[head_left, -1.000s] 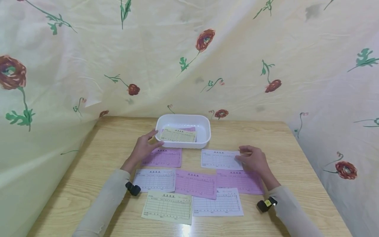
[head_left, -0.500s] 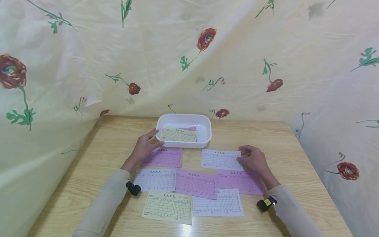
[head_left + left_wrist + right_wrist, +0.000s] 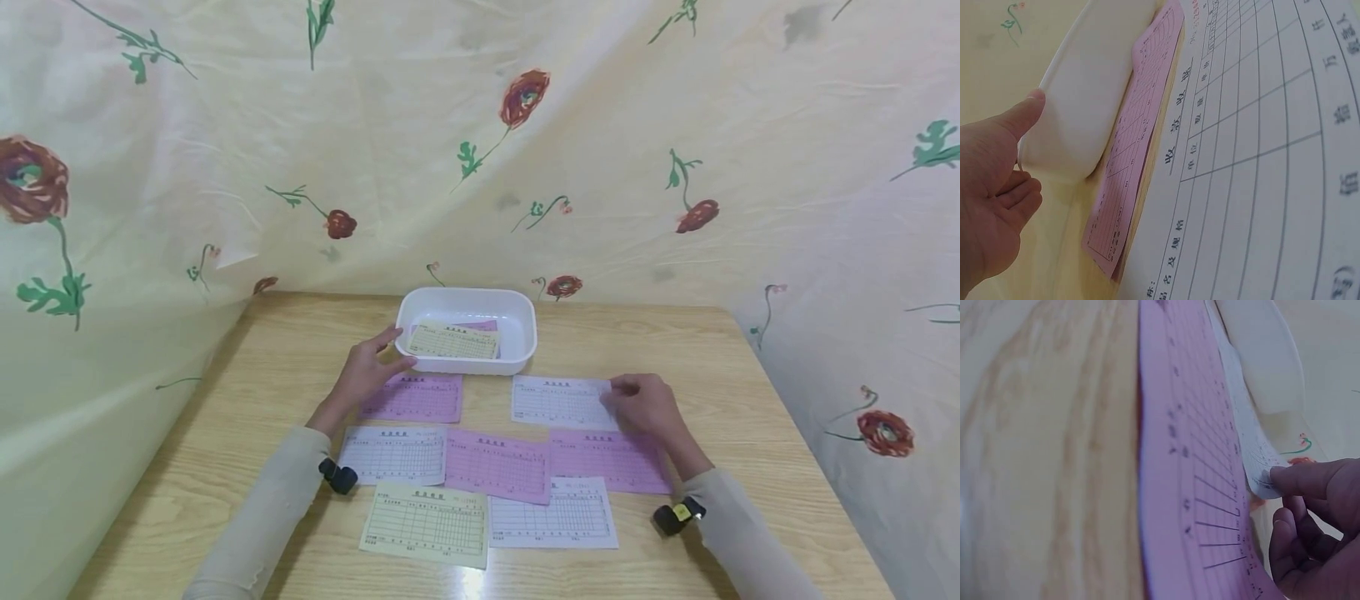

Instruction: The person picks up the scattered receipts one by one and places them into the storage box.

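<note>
My left hand (image 3: 363, 375) grips the left front corner of a white plastic tub (image 3: 517, 337), thumb on the rim and fingers curled at its side in the left wrist view. At its right, my right hand (image 3: 647, 406) pinches the right edge of a white receipt slip (image 3: 555, 402). In the right wrist view, the thumb (image 3: 1300, 478) lies on that slip's end, which is slightly raised. A yellow receipt (image 3: 453, 342) rests on a pink one (image 3: 480, 326) inside the tub.
Several more receipts lie on the wooden table (image 3: 285, 350): pink (image 3: 420, 400), white (image 3: 393, 456), pink (image 3: 495, 467), pink (image 3: 603, 462), yellow (image 3: 427, 525) and white (image 3: 555, 521). Some overlap. A flowered cloth (image 3: 420, 167) hangs behind.
My right fingers have drawn in slightly at the white receipt's right edge, and the hand has shifted a little right. The left hand and the tub stay put.
</note>
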`<state>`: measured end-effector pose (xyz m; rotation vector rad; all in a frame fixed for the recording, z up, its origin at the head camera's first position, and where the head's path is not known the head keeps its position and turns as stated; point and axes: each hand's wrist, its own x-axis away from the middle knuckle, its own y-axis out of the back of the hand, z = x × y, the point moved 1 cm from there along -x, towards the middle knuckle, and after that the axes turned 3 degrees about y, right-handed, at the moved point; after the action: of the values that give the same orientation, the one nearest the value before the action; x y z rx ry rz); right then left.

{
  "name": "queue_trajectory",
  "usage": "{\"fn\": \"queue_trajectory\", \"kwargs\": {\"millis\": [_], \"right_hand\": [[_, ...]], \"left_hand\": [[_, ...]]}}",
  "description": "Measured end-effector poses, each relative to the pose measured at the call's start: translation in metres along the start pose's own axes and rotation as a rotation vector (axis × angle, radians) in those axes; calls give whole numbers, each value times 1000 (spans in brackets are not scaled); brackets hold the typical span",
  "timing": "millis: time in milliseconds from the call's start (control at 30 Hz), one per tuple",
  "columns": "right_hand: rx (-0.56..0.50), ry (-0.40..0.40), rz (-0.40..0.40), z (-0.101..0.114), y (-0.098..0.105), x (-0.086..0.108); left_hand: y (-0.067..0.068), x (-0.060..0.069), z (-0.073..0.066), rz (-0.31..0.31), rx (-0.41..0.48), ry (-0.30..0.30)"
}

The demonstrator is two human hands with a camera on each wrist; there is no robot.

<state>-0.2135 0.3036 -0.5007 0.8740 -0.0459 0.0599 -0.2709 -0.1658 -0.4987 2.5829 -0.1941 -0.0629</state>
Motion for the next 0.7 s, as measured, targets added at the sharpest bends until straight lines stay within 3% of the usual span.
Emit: {"fn": "queue_trajectory", "kwargs": {"millis": [367, 600, 700], "right_hand": [[-73, -43, 4, 2, 8, 4], [-124, 43, -50, 6, 16, 10], [-148, 41, -45, 6, 18, 12]], "left_hand": [[0, 0, -1, -9, -15, -15], [0, 1, -1, -6, -17, -21], [-1, 0, 0, -7, -15, -23]]}}
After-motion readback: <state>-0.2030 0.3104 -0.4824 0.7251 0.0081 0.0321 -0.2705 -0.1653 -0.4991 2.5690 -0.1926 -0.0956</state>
